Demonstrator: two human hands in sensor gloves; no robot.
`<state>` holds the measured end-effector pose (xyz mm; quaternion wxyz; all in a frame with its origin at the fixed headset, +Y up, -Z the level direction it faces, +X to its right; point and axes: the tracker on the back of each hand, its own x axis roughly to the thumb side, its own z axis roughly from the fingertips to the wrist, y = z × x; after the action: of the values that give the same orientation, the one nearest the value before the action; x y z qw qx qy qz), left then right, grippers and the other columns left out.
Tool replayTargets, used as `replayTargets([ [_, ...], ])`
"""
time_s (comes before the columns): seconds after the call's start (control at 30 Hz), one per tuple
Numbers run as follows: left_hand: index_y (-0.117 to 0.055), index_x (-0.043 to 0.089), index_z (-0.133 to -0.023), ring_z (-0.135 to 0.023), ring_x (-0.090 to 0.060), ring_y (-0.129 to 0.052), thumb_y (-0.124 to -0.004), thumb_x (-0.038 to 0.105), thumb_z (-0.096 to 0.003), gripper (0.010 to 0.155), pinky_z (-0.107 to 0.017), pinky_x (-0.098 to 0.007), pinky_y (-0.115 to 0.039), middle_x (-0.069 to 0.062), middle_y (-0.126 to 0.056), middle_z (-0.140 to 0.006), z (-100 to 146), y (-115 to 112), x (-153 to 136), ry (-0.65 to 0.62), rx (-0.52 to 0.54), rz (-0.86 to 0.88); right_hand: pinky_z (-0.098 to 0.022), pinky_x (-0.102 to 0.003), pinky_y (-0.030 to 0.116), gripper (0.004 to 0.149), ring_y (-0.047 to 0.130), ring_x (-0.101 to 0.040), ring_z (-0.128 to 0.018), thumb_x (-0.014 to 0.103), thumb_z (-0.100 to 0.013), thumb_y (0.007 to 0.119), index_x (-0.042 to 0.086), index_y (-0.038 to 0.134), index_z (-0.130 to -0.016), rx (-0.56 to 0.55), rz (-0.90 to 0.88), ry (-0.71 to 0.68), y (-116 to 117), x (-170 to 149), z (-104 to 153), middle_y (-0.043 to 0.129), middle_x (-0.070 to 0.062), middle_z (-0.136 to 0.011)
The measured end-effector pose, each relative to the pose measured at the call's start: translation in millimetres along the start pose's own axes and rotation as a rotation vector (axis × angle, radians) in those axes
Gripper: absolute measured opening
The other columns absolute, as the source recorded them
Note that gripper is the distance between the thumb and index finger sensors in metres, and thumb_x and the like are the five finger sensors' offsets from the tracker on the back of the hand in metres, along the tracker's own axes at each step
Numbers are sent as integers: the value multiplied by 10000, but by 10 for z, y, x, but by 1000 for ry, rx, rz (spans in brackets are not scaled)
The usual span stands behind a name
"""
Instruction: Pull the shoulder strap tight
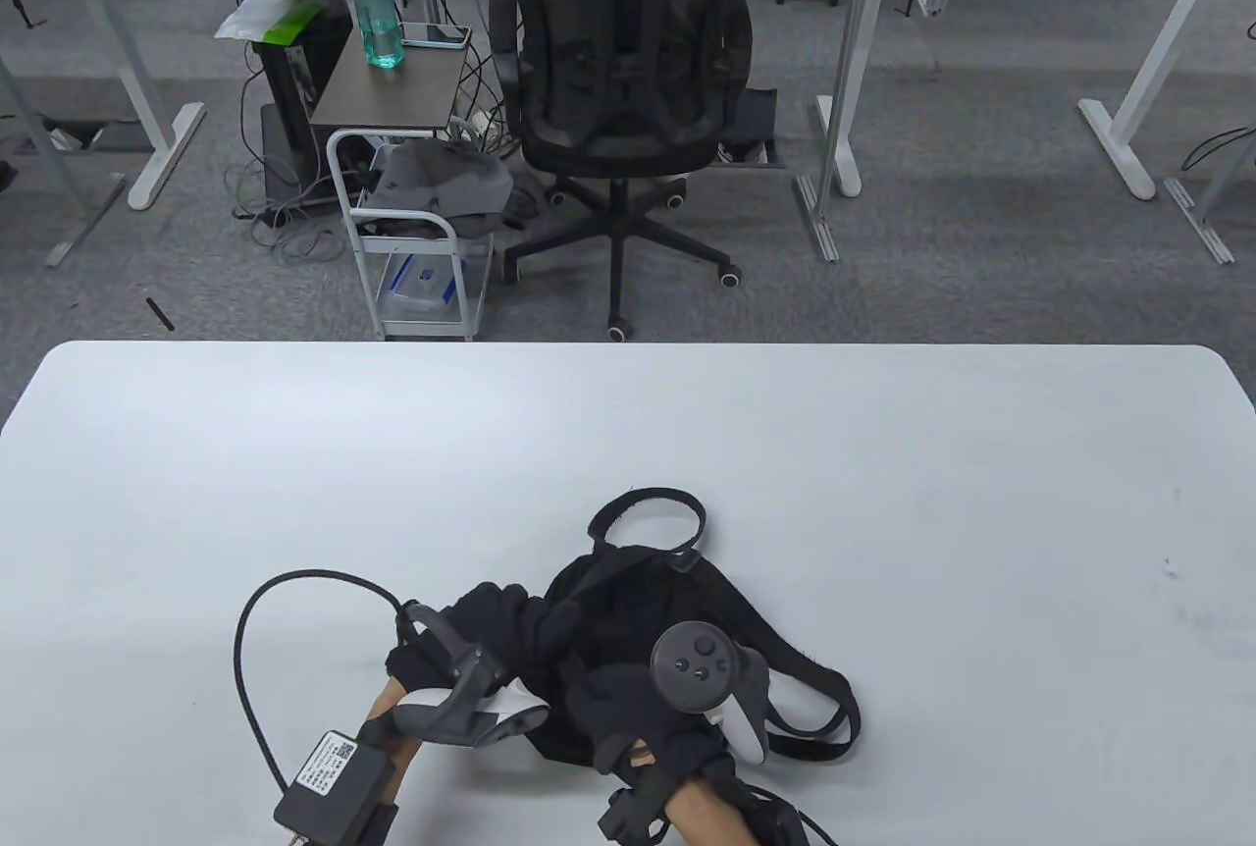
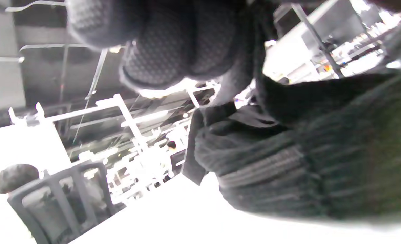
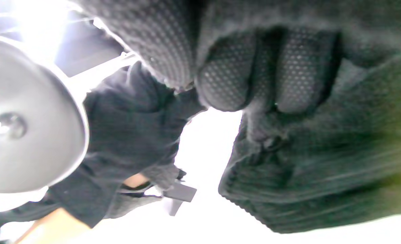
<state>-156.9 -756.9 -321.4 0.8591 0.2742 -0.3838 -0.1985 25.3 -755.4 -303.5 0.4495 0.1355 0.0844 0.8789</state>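
White table, near edge: a black bag with its shoulder strap looped to the right. The step appears to be securing a grip; next, a steady pull along the strap. Left hand and right hand both curl into the bag's fabric.

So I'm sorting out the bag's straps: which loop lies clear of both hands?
The small top loop, on the bag's far side, lying open on the table. The wide strap runs beside the right hand.
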Motion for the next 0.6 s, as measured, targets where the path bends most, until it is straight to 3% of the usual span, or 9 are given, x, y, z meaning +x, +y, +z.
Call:
replayTargets([
  [0.1,-572,333,-934,-551,-126,-999,-577,462,-310,637,-426,-292,-837,108,-966,-630,-25,98,107,-45,41,16,-471,-617,754,521,944,-488,-630,374,-435,856,-78,941,-680,-36,-6,3,-24,-38,-11,885,-293,-817],
  [0.23,-586,323,-931,-543,-132,-1005,-581,458,-307,639,-422,-297,-841,101,-975,-621,-63,205,246,-94,82,-11,-442,-611,779,486,982,-472,-575,356,-435,841,-79,967,-612,-54,-24,3,-24,-65,-6,938,-283,-758],
  [0.33,-577,323,-932,-547,-128,-1002,-575,460,-308,639,-423,-294,-840,106,-969,-625,-49,168,229,-89,78,11,-417,-592,807,392,1015,-441,-529,282,-436,835,-57,987,-563,-65,-14,7,-28,-66,-12,980,-257,-708],
  [0.6,-545,391,-933,-556,-120,-987,-548,465,-296,641,-434,-290,-829,127,-955,-624,-30,46,30,-20,53,61,-417,-579,821,379,1026,-419,-523,265,-438,814,-50,996,-546,-35,-69,-14,-9,18,-12,994,-234,-696],
])
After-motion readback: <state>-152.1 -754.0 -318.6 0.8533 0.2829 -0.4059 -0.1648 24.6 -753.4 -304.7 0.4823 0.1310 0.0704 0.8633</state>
